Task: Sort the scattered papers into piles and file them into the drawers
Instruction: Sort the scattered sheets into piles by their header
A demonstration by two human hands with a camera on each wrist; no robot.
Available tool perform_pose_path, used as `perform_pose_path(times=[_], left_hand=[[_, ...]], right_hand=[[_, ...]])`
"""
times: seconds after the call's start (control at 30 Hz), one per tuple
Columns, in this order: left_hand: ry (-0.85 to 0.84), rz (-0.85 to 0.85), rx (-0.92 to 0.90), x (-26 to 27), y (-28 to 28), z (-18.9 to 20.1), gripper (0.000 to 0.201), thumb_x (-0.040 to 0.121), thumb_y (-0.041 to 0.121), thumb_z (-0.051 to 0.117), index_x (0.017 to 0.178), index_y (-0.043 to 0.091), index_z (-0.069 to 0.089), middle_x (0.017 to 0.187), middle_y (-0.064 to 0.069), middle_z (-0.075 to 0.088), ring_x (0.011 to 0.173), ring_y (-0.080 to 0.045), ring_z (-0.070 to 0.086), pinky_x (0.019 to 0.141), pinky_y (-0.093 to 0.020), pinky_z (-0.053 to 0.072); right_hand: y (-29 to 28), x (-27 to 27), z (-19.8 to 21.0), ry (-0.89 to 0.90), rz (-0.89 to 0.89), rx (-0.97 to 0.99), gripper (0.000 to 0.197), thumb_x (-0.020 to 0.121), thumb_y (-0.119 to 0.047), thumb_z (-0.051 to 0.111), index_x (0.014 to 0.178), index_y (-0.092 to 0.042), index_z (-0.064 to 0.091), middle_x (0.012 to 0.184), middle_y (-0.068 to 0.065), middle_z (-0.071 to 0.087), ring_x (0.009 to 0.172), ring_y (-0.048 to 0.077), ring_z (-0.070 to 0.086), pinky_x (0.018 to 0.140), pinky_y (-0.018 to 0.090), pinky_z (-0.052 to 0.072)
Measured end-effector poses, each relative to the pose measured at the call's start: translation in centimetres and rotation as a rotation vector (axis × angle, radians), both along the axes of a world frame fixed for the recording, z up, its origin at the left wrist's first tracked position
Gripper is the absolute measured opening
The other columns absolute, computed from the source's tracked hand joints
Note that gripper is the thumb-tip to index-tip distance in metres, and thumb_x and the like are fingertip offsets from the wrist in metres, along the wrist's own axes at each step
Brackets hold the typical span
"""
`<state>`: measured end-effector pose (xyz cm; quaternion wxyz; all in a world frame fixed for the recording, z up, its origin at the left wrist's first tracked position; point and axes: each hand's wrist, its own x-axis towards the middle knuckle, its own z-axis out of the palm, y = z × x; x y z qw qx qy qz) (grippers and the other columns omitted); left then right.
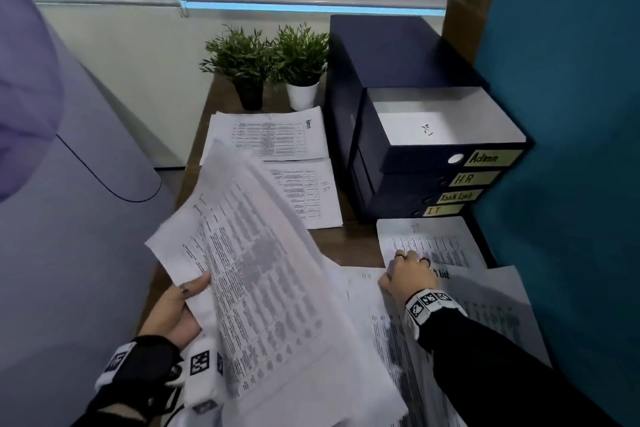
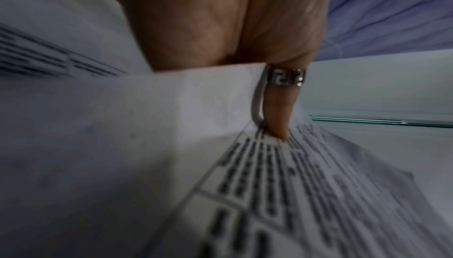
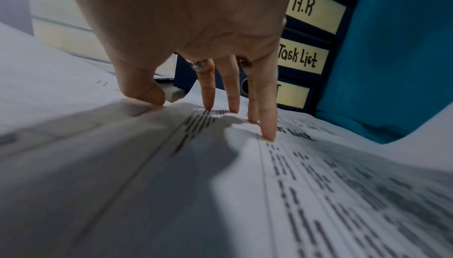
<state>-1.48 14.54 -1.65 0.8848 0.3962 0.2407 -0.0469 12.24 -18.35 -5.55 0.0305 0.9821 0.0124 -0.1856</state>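
So my left hand (image 1: 173, 305) pinches a sheaf of papers (image 1: 263, 274) marked IT, lifted off the tabletop (image 1: 349, 243) so I can read the heading. Right hand (image 1: 408, 274), fingers (image 3: 268, 107) spread, presses flat on the loose sheets (image 1: 491, 308) so they don't slide. IT pile (image 1: 429, 243) sits by the drawers (image 1: 415, 163); Admin drawer (image 1: 446, 128) pulled open, probably for filing.
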Motion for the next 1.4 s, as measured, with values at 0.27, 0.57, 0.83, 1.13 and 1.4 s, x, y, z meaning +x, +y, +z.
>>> perform_pose_path(times=[0.27,0.57,0.83,1.13,1.4], left_hand=[[0.482,0.054,0.459,1.5,-0.7,-5.8,0.081,0.082,-0.005,0.062,0.146,0.002,0.013,0.139,-0.024,0.043,0.121,-0.039,0.049,0.100,-0.049,0.040],[0.454,-0.068,0.489,0.4,-2.1,-6.5,0.042,0.087,-0.008,0.053,0.127,0.002,0.049,0.120,-0.022,0.059,0.108,-0.041,0.055,0.093,-0.049,0.044],[0.403,-0.094,0.468,-0.5,-2.1,-7.0,0.041,0.082,-0.017,0.054,0.120,-0.004,0.054,0.109,-0.022,0.064,0.097,-0.037,0.060,0.091,-0.048,0.047],[0.363,-0.062,0.493,-0.9,-2.1,-8.0,0.047,0.081,-0.012,0.059,0.126,-0.002,0.051,0.118,-0.023,0.061,0.105,-0.039,0.059,0.096,-0.053,0.045],[0.325,-0.052,0.452,-1.1,-2.0,-8.3,0.042,0.084,-0.007,0.059,0.125,0.000,0.051,0.121,-0.022,0.060,0.104,-0.037,0.059,0.097,-0.053,0.044]], right_hand=[[0.5,0.0,0.1,-0.017,-0.014,0.010,0.053,0.084,-0.033,0.042,0.128,-0.005,0.039,0.127,0.015,0.046,0.117,0.034,0.045,0.090,0.040,0.046],[1.4,1.9,0.3,-0.009,0.040,-0.026,0.035,0.087,-0.018,0.043,0.118,-0.003,0.047,0.116,0.013,0.061,0.107,0.029,0.059,0.083,0.035,0.050],[1.7,2.5,1.0,0.011,0.041,-0.075,0.027,0.088,-0.009,0.043,0.112,-0.007,0.057,0.116,0.008,0.062,0.107,0.025,0.060,0.083,0.030,0.047],[-0.4,1.9,5.0,0.012,-0.038,0.088,0.031,0.094,-0.017,0.039,0.119,-0.005,0.051,0.123,0.016,0.056,0.112,0.031,0.056,0.091,0.039,0.046],[0.4,-2.8,16.5,-0.500,0.196,0.487,0.038,0.096,-0.030,0.041,0.058,-0.023,0.040,0.071,-0.004,0.048,0.071,0.027,0.055,0.061,0.031,0.039]])
